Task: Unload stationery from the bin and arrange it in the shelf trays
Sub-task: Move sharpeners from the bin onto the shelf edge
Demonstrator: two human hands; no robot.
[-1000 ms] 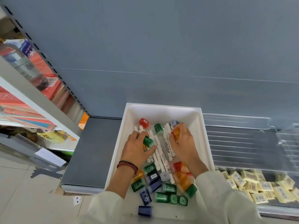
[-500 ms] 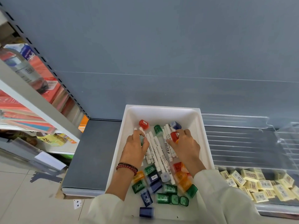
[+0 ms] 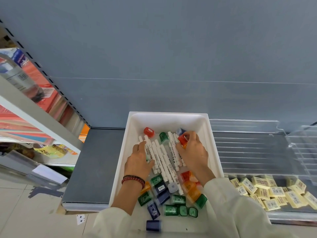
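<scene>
A white bin (image 3: 168, 114) stands on the shelf and holds white pens (image 3: 164, 157) and several coloured sharpeners (image 3: 175, 200). My left hand (image 3: 138, 164) lies on the left side of the pen bundle, fingers curled over the pens; a sliver of a green sharpener (image 3: 147, 158) shows under its palm. My right hand (image 3: 193, 153) is at the bundle's right side and pinches a red sharpener (image 3: 182, 139), with an orange one just below it. Another red sharpener (image 3: 148, 131) lies loose near the bin's far left corner.
Clear ribbed shelf trays (image 3: 248, 143) sit right of the bin. In front of them lies a pile of yellow erasers (image 3: 267, 189). The dark shelf surface (image 3: 96, 160) is left of the bin. Further left, a neighbouring shelf (image 3: 34, 107) carries books and a bottle.
My left hand slid forward along the pens and now covers the green sharpener it held. My right hand moved slightly toward the bin's far right and now shows a red sharpener on top.
</scene>
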